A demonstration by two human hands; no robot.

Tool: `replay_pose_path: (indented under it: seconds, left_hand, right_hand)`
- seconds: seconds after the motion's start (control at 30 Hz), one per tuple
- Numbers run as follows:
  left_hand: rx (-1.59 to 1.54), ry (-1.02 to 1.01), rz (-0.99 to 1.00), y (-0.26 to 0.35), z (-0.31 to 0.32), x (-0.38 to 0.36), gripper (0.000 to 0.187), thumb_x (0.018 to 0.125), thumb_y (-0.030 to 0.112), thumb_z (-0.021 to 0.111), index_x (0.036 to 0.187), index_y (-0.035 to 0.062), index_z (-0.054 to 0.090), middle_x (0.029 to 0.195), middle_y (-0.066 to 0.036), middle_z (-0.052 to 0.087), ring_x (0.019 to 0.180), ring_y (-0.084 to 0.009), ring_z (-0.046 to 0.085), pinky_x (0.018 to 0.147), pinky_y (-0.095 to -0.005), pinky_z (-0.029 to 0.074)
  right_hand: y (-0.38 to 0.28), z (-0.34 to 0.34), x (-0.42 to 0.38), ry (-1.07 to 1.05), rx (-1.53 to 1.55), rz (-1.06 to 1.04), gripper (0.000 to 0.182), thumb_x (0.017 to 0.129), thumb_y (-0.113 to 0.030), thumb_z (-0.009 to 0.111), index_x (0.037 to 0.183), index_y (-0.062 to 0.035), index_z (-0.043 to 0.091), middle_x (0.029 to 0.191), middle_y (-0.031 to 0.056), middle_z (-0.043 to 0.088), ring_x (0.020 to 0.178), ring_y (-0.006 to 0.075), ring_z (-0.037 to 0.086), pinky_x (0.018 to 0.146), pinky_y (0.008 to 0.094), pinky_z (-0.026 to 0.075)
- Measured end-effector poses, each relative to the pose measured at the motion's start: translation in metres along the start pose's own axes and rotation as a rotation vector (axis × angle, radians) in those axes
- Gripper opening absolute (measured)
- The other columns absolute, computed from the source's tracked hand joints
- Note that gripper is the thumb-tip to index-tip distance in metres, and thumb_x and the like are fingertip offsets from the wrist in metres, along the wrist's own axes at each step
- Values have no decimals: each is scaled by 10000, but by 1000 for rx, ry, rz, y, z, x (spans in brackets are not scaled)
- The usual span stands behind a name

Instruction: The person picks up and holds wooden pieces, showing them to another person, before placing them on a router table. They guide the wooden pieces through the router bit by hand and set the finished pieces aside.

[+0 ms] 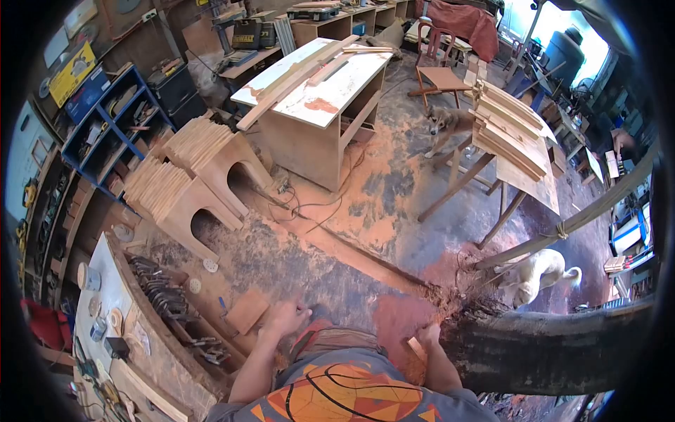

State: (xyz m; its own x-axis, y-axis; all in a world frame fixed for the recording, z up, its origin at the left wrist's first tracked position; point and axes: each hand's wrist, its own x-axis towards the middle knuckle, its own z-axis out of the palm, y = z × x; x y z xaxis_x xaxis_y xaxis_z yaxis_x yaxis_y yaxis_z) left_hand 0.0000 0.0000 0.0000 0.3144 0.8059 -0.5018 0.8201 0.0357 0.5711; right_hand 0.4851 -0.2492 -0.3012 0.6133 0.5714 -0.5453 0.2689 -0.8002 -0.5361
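My left hand (287,320) hangs in front of my body at the left, its fingers curled in. Whether anything is inside them is hidden. Close to it on the left, a flat brown wooden board (248,312) lies low by the bench. My right hand (427,333) is down at my right side, fingers closed round a short, pale piece of wood (417,349). One end of that piece sticks out toward my body. Reddish sawdust (401,320) covers the floor below and beside this hand.
Clamps (163,288) hang along the curved workbench (151,320) at left. Arched wooden panels (190,186) stand stacked beyond. A white-topped table (302,98) holds boards. Trestles bear planks (510,130). A dark beam (548,348), a white dog (538,274) and a brown dog (450,123) are at right.
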Motion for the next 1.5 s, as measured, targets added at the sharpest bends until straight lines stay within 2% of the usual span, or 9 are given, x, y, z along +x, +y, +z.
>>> replay_pose_path:
  seconds: [0.03, 0.3, 0.4, 0.5, 0.77, 0.87, 1.1, 1.33, 1.5]
  left_hand:
    - [71, -18, 16, -1, -5, 2, 738, 912, 344, 711, 1529, 72, 413, 1122, -169, 742, 1068, -370, 694, 951, -459, 541]
    - [75, -56, 132, 89, -30, 196, 590, 911, 310, 694, 1414, 42, 543, 1026, -160, 759, 996, -372, 714, 873, -477, 562]
    - [74, -45, 191, 136, -59, 284, 564, 895, 301, 698, 1372, 28, 569, 1000, -163, 758, 976, -369, 715, 849, -483, 561]
    - [103, -12, 318, 194, -91, 373, 515, 896, 283, 686, 1323, 11, 590, 955, -169, 752, 943, -375, 714, 825, -485, 559]
    - [-90, -247, 606, 379, -134, 549, 559, 957, 294, 662, 1436, 35, 530, 1058, -144, 733, 978, -275, 703, 853, -390, 541]
    - [-204, -181, 663, 423, -109, 624, 512, 970, 305, 660, 1410, 60, 567, 1016, -128, 741, 920, -244, 709, 805, -370, 541]
    - [-335, 101, 466, 537, -178, 721, 391, 1001, 283, 649, 1331, 73, 659, 814, -71, 708, 719, -177, 657, 708, -331, 528]
    - [-626, 398, 210, 545, -221, 830, 372, 974, 223, 697, 1303, 49, 685, 825, -50, 703, 755, -88, 623, 720, -267, 520]
    - [-595, 381, 74, 596, -271, 936, 386, 949, 224, 710, 1285, 36, 681, 904, -77, 737, 818, -142, 669, 775, -303, 541]
  right_hand:
    - [-113, -32, -84, 81, -4, -57, 213, 777, -164, 745, 846, 37, 760, 870, 227, 754, 818, 344, 760, 713, 442, 610]
    - [-196, -32, 54, -30, -152, -75, 269, 849, -187, 674, 1019, -9, 780, 858, 189, 763, 866, 319, 765, 788, 408, 603]
    - [-211, -29, 119, 46, 132, 195, 279, 872, -173, 645, 1056, -1, 765, 844, 190, 759, 841, 323, 761, 763, 406, 595]
    - [-223, -36, 192, 264, 63, -146, 387, 860, -84, 644, 1236, -3, 689, 720, 141, 724, 547, 228, 679, 516, 374, 551]
    - [-474, -133, 345, 267, 107, -256, 581, 875, -130, 674, 1425, -2, 535, 1047, 192, 711, 913, 280, 705, 803, 415, 544]
    - [-564, -172, 432, 249, 136, -479, 644, 862, -141, 688, 1456, 12, 493, 1086, 175, 709, 755, 251, 695, 775, 385, 558]
    - [-798, -256, 676, 171, 332, -799, 508, 939, -116, 658, 1407, 35, 529, 1068, 137, 697, 875, 210, 662, 787, 340, 539]
    - [-1048, -321, 775, 55, 724, -843, 489, 964, -119, 632, 1424, 12, 532, 1104, 106, 688, 875, 144, 622, 775, 316, 523]
    - [-1114, -296, 900, 55, 392, -998, 492, 939, -134, 659, 1406, -14, 560, 1147, 112, 681, 910, 167, 648, 878, 364, 514]
